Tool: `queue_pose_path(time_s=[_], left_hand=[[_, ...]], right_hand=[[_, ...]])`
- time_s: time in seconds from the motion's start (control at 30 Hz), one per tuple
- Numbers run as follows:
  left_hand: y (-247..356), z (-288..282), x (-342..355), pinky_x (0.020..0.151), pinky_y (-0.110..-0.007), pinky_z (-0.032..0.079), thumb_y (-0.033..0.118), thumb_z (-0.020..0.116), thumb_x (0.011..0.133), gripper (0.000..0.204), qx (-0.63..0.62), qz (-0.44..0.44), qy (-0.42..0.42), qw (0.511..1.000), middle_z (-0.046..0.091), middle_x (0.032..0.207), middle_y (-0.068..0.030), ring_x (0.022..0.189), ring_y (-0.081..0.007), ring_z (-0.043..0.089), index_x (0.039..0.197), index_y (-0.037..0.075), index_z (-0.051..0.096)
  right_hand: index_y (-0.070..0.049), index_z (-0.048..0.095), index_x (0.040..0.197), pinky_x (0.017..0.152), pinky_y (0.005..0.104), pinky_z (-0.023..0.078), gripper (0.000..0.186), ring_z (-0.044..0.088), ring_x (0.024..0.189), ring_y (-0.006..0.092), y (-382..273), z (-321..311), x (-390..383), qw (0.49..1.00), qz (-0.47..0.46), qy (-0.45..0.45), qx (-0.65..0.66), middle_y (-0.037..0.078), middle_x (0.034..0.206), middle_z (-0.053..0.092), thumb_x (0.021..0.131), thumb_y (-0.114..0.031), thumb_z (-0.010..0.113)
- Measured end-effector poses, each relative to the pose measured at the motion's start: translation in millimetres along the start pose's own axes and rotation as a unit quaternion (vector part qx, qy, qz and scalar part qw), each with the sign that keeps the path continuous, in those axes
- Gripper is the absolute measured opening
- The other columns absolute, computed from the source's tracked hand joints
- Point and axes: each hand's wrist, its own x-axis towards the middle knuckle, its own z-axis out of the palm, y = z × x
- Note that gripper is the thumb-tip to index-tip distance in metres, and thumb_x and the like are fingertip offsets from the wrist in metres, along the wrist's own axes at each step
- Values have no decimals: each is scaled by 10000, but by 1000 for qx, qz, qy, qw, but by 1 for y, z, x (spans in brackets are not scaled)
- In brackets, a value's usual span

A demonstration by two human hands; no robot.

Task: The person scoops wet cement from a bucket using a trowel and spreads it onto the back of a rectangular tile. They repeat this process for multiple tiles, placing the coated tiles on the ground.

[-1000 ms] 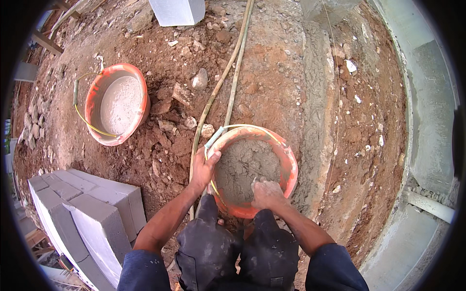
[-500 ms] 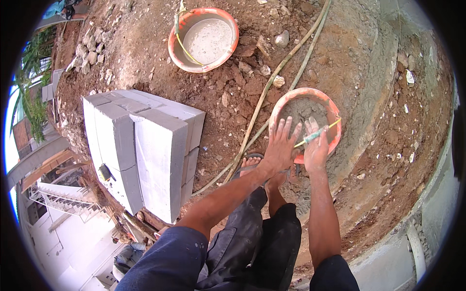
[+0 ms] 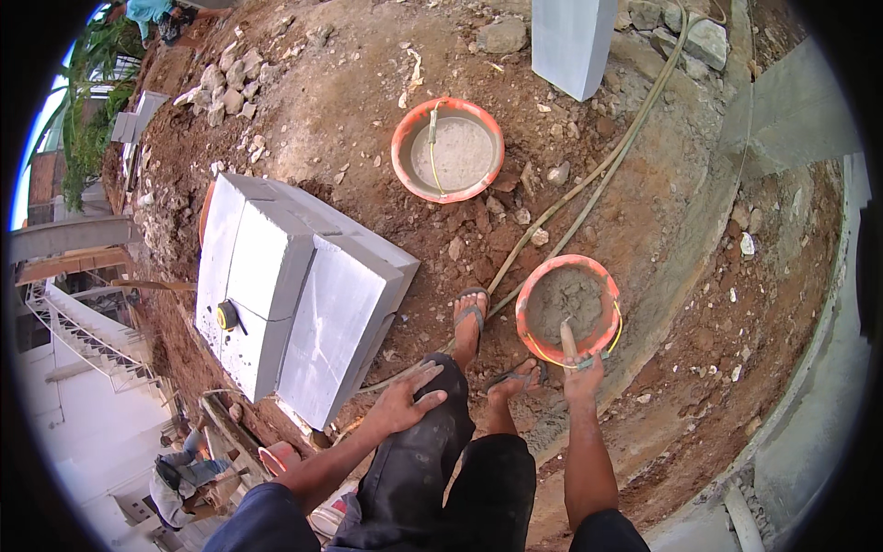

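My right hand (image 3: 583,379) is at the near rim of an orange bucket (image 3: 521,313) holding wet grey mortar (image 3: 561,299). Its fingers close around the green sleeve (image 3: 586,362) of the bucket's yellow handle (image 3: 544,355). A pale, slender shape rises from that hand over the mortar; I cannot tell whether it is a finger or a tool handle. Fingers stretched out, my left hand (image 3: 411,402) lies open on my left knee, holding nothing.
A second orange bucket (image 3: 497,133) with grey liquid stands farther off. Pale blocks (image 3: 345,304) are stacked at left, a yellow-and-black tape measure (image 3: 227,316) on them. Hoses (image 3: 589,189) cross the dirt. Another block (image 3: 572,46) stands far off. A person (image 3: 175,483) is at lower left.
My left hand has drawn back from above the near bucket to my knee. My right hand's fingers have closed at the handle, which is now lower, against the rim. The view has shifted.
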Motion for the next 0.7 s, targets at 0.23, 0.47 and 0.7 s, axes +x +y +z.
queue_pose_path(time_s=[0.23, 0.47, 0.7], left_hand=[[-13, -1, -7, 1137, -547, 289, 339, 659, 863, 656, 174, -27, 10, 984, 289, 1555, -223, 1412, -475, 283, 1449, 134, 446], [7, -68, 59, 1041, -581, 383, 288, 625, 867, 486, 191, -32, 33, 981, 404, 1469, -146, 1337, -387, 388, 1331, 161, 558], [27, -128, 102, 1013, -528, 422, 253, 642, 836, 372, 197, -40, -16, 979, 501, 1369, -120, 1272, -349, 461, 1182, 117, 644]], right_hand=[[-136, 408, 850, 586, 333, 427, 349, 401, 579, 177, -1, 74, 1, 992, -23, 103, -70, -27, 665, 332, 1016, -438, 463], [-176, 425, 868, 433, 254, 268, 262, 215, 442, 81, -81, 246, -42, 979, 17, 155, -131, -71, 602, 252, 1007, -390, 483], [-172, 447, 851, 430, 251, 255, 226, 196, 422, 70, -126, 411, -109, 960, -80, 60, -263, -91, 566, 245, 1003, -332, 496]])
